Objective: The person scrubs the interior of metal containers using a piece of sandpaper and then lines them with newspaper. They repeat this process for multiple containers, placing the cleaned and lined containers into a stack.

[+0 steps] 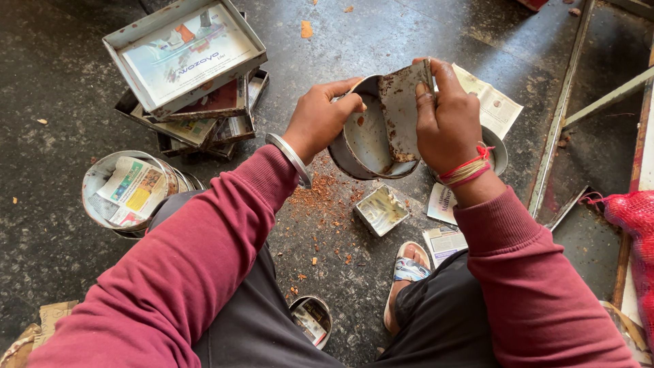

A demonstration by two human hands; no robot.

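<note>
The person wears a maroon long-sleeved sweatshirt (184, 272) of soft knit cloth, with ribbed cuffs at both wrists. A plain silver metal bangle (289, 158) circles the left wrist just past the cuff. Several turns of red and yellowish thread (467, 169) are tied round the right wrist, with a small knot at the side. The trousers (436, 327) are dark grey. One foot shows in a pale sandal (407, 269) with a light blue strap.

Hands: I count two, left hand (320, 119) and right hand (446, 119)
Round tins: I see four
Square tin (381, 210): one
Rectangular trays, stacked: about four
Red mesh bag (633, 218): one
</note>
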